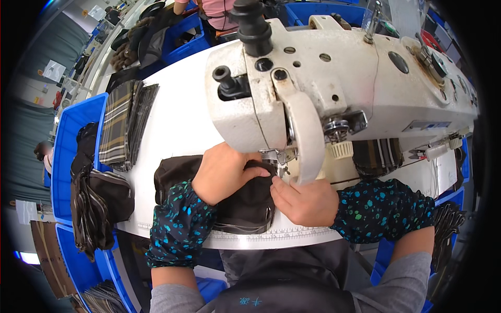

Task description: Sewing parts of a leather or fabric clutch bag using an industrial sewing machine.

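Note:
A dark brown fabric piece with a zipper [242, 211] lies on the white table under the head of a sewing machine [245, 109]. My left hand [223, 172] rests on the cloth, its thumb and fingers pinched on the edge beside the presser foot [276, 155]. From the other side, my right hand [308, 202] grips the right edge of the same piece between closed fingertips, just in front of the machine's pale curved guard [308, 135]. The needle itself is hard to make out. Patterned sleeve covers are on both my forearms.
Plaid fabric pieces [125, 125] are stacked at the left, beside a blue bin [62, 156] with dark pieces hanging over its rim. Another plaid stack [378, 156] lies beneath the machine arm. A ruler strip [292, 236] runs along the table's front edge. Another person [216, 13] sits beyond.

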A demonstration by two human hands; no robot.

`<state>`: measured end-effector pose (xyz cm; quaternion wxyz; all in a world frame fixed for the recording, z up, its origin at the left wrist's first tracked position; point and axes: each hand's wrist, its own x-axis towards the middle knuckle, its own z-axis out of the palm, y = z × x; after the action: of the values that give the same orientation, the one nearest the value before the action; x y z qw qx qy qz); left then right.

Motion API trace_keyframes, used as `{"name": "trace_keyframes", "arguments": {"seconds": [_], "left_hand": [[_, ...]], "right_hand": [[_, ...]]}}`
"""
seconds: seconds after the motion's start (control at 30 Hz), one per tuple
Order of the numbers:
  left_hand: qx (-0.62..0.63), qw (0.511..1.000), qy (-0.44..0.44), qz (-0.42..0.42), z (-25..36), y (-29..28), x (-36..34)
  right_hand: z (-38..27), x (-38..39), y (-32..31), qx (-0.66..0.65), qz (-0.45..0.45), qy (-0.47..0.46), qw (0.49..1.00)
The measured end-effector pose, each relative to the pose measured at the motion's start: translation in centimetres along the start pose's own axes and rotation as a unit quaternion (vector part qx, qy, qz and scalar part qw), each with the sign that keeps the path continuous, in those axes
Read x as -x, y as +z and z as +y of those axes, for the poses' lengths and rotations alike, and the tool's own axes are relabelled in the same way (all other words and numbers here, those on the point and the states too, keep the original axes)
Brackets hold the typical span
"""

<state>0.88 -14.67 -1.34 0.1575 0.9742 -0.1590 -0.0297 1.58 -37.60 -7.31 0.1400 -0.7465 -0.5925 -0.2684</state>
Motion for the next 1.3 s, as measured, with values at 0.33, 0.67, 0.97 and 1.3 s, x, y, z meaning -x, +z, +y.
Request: {"name": "trace_keyframes", "arguments": {"seconds": [0.33,0.67,0.97,1.3], "left_hand": [[0.05,0.995,0.041,0.08,-0.8,1.5,0.1],[0.027,0.997,-0.004,0.078,-0.2,2.0,-0.3],[0.026,0.997,-0.026,0.071,-0.9,2.3,-0.3],[0.021,0.994,-0.034,0.106,-0.1,2.5,-0.3]], "right_hand": [[-0.6,-0.1,0.0,-0.006,-0.005,0.009,1.0],[-0.6,0.1,0.2,0.001,-0.004,0.01,1.0],[-0.6,0.0,0.7,-0.024,-0.005,0.009,1.0],[-0.6,-0.3,0.3,-0.014,-0.034,0.006,0.999]]}}
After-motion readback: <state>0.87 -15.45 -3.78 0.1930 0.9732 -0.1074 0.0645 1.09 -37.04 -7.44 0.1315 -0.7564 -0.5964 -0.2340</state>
